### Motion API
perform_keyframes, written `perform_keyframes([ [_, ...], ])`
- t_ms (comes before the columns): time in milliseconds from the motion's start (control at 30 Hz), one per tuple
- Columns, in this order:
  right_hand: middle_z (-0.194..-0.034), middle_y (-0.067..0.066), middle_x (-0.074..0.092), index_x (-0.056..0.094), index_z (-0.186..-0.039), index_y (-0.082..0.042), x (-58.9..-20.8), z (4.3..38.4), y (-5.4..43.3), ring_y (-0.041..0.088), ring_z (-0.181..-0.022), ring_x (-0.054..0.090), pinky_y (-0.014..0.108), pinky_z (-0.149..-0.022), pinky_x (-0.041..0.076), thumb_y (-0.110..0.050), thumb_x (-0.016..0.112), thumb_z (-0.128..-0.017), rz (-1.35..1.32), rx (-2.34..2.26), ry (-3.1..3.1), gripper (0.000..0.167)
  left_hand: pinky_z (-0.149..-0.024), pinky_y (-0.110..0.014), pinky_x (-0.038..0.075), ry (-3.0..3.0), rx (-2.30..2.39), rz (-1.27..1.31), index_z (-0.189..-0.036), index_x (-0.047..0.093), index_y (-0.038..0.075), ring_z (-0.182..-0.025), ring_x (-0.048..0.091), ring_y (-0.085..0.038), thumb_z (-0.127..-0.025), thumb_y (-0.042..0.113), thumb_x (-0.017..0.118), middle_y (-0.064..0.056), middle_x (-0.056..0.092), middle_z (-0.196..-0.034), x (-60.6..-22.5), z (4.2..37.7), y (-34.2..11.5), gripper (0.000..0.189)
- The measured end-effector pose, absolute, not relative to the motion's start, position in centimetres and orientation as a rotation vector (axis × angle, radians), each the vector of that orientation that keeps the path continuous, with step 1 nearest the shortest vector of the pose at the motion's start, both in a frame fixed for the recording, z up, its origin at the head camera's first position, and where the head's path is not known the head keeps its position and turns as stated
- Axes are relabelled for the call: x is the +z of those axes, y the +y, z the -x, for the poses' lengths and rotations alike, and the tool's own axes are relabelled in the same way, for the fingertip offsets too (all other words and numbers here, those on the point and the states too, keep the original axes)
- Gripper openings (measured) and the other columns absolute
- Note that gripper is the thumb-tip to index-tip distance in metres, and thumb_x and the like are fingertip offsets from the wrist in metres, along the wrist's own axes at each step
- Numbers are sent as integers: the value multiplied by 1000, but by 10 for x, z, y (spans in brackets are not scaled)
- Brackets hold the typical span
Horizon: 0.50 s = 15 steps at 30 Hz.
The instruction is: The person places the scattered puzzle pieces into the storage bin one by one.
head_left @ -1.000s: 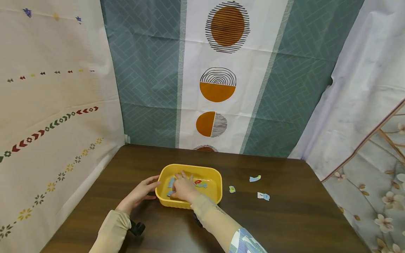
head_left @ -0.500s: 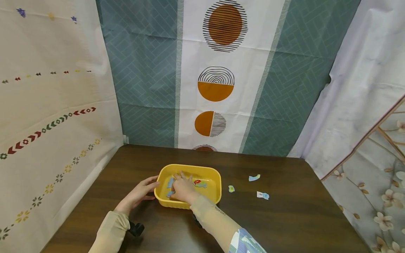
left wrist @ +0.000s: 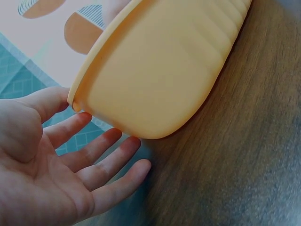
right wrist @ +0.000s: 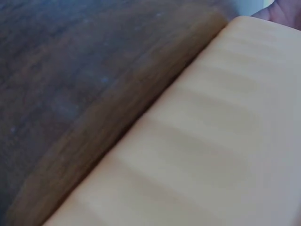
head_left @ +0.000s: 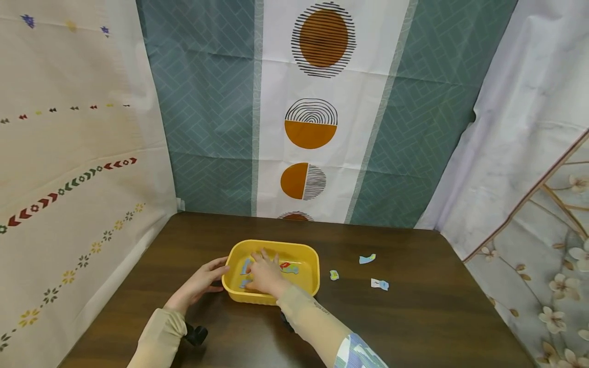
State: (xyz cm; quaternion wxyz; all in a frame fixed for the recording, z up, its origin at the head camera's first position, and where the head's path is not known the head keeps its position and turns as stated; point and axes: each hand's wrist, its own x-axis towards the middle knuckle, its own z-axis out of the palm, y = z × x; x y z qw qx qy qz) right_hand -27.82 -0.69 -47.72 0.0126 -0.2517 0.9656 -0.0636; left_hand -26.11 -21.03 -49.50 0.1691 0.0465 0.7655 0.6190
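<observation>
A yellow plastic tray (head_left: 303,249) with rounded corners stands on the table. My left hand (left wrist: 56,160) is at its left end, the thumb over the rim and the forefinger under it, gripping the edge. The other fingers lie spread along the outer wall. Inside the tray my right hand (head_left: 268,276) reaches down with spread fingers over flat, puzzle-like pieces. A light blue piece (head_left: 245,266) lies by its forefinger, and another blue piece (head_left: 244,283) by the thumb. A red and green piece (head_left: 289,267) lies to the right. The right palm hides part of the tray floor.
To the tray's right lie a small yellow-green piece (head_left: 334,275), a curved blue piece (head_left: 367,259) and a white and blue piece (head_left: 379,284). The dark wooden table (head_left: 414,317) meets a patterned cloth (head_left: 207,194) at the back, with more cloths at both sides.
The head view has shifted slightly. My right fingers have moved a little over the pieces in the tray, and the blue piece by the forefinger looks slightly turned. My left hand stays at the rim.
</observation>
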Motion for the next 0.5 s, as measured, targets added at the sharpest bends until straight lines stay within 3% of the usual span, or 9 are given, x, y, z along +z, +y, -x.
perform_keyframes([
  [500,-156,4,39,63,-131,-21,-440,270,12,33,-148,24,69,-109,27,-46,77,-81,761,-314,3013,57,-90,-49,55,2200,1748,-82,-152,26,-2,-126,51,-43,-104,29,49,-31,37,-147,-494,259,-208,62],
])
